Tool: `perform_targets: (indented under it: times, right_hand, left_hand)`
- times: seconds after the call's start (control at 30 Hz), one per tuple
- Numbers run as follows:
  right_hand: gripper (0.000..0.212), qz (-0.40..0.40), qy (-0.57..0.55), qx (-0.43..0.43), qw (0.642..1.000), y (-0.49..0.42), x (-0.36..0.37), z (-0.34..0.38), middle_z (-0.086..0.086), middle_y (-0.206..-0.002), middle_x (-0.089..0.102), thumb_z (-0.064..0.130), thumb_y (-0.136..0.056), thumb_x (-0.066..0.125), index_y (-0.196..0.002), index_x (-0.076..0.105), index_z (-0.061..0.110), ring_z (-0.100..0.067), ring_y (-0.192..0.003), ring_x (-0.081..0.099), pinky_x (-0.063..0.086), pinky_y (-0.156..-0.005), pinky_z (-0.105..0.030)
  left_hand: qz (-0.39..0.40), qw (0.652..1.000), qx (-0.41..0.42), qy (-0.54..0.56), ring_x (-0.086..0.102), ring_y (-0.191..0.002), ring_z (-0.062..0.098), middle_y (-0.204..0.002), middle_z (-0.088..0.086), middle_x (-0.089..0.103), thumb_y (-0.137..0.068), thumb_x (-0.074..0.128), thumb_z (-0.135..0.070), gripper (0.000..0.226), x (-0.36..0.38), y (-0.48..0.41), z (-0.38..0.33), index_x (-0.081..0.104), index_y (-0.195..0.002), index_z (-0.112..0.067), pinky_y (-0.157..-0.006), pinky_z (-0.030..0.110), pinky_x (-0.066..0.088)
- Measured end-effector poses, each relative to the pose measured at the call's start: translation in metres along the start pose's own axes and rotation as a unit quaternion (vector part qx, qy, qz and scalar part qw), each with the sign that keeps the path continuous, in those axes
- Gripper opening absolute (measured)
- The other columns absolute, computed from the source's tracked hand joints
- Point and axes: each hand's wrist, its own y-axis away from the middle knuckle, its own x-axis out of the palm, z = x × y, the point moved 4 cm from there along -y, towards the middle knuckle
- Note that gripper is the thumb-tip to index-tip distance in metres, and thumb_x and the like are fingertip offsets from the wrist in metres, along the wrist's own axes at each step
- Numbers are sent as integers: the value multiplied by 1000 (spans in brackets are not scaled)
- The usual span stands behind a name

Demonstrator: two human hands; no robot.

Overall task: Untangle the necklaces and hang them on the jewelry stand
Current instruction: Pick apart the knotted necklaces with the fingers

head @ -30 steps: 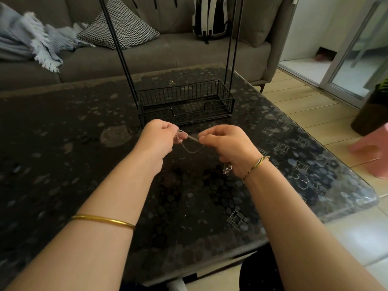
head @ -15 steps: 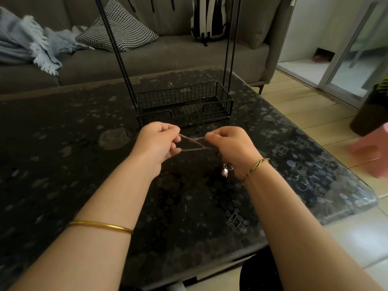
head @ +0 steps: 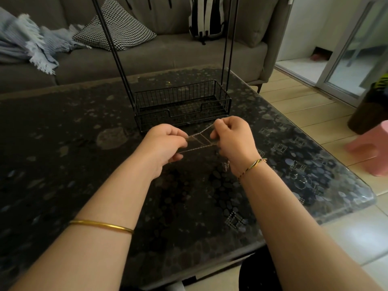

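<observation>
**Silver chains pulled taut between two hands above the dark table**

Silver-toned necklaces stretch in thin crossing strands between the person's two hands, held in the air above the middle of the dark, pebble-patterned table. The left hand is curled with its fingers pinched on one end of the strands; the right hand is likewise clenched on the other end, thumb and fingertips pressed together. How many separate chains there are cannot be counted, since the strands are fine and partly lost against the dark surface. A small dangling piece, perhaps a pendant or clasp, hangs under the right wrist, too blurred to identify.

Just beyond the hands, toward the far edge of the table, stands the black wire jewelry stand: a mesh basket base with thin upright rods rising out of the top of the frame, so its upper part, where anything would hang, is cut off. The necklaces are apart from it.

A gold bangle circles the left forearm and a braided cord bracelet the right wrist. Behind the table a grey sofa carries a houndstooth cushion and a pale fringed blanket, cut by the left edge. A pink stool sits on the floor off the table's right edge, partly out of view.
</observation>
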Motion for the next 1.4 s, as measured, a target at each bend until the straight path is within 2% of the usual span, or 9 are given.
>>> perform_targets:
  times: [0.13, 0.27, 0.43, 0.57, 0.73, 0.97, 1.13, 1.23, 1.4]
  right_hand:
    - [23, 29, -74, 33, 996, 0, 3, -2, 3, -57, 40, 14, -97, 44, -74, 47, 14, -7, -46, 30, 26, -40, -19]
    - [22, 39, -120, 44, 991, 1, 3, -2, 5, -55, 36, 15, -97, 46, -75, 48, 14, -7, -45, 30, 27, -40, -19]
    - [19, 68, -2, 49, 996, 0, 4, -7, 1, -58, 43, 18, -96, 50, -77, 53, 13, -12, -49, 39, 34, -49, -27]
    - [19, 112, 61, 27, 991, 5, 7, -4, 3, -61, 49, 19, -92, 58, -74, 56, 16, -9, -52, 44, 39, -52, -24]
    - [9, 130, 65, 41, 989, 9, 9, -1, 1, -66, 53, 16, -89, 60, -82, 64, 13, -11, -56, 48, 48, -62, -28]
    - [16, 91, 58, 20, 994, 7, 7, 0, 1, -65, 53, 14, -86, 62, -71, 60, 14, -12, -60, 50, 53, -71, -37]
    - [8, 58, -82, 39, 994, 4, 4, 1, -3, -66, 54, 8, -88, 59, -81, 59, 4, -14, -58, 51, 48, -60, -28]
    - [10, 51, -162, 46, 984, 3, 4, 1, 1, -57, 51, 3, -87, 59, -78, 58, 4, -14, -58, 54, 54, -69, -35]
    - [14, 66, -193, 42, 978, 6, 5, 4, 0, -57, 50, 2, -88, 59, -75, 56, 7, -10, -51, 53, 55, -59, -29]
  left_hand:
    - [13, 999, -25, 19, 50, -69, 10, -95, 5, 60, -91, 61, -5, 10, 0, -1, 3, 64, -94, -15, -53, 23, 47]
    - [31, 996, -62, 48, 57, -70, 13, -91, 8, 59, -93, 56, 0, 13, -1, 1, 6, 59, -92, -12, -50, 24, 50]
    - [24, 986, -90, 141, 57, -63, 13, -84, 10, 58, -98, 47, -3, 14, -5, 7, 3, 59, -97, -9, -39, 16, 46]
    - [13, 981, -97, 165, 52, -54, 8, -80, 6, 60, -99, 47, -11, 14, -6, 8, 2, 60, -96, -9, -37, 14, 41]
    - [-4, 983, -89, 162, 49, -54, 7, -82, 4, 63, -98, 46, -11, 17, -6, 8, 1, 63, -95, -10, -36, 14, 39]
    - [-41, 978, -72, 193, 58, -63, 10, -89, 10, 64, -96, 37, 7, 28, -10, 5, 0, 61, -98, -7, -43, 15, 48]
    - [8, 988, -62, 138, 48, -52, 6, -93, 8, 71, -97, 37, 2, 29, -4, 8, 0, 63, -102, -9, -41, 17, 43]
    - [41, 990, -52, 120, 39, -44, 4, -92, 8, 74, -100, 36, -4, 27, -1, 8, 0, 63, -102, -11, -38, 17, 35]
    - [78, 987, -61, 130, 33, -40, 4, -82, 9, 74, -103, 38, -17, 25, 2, 9, 2, 61, -102, -9, -34, 15, 28]
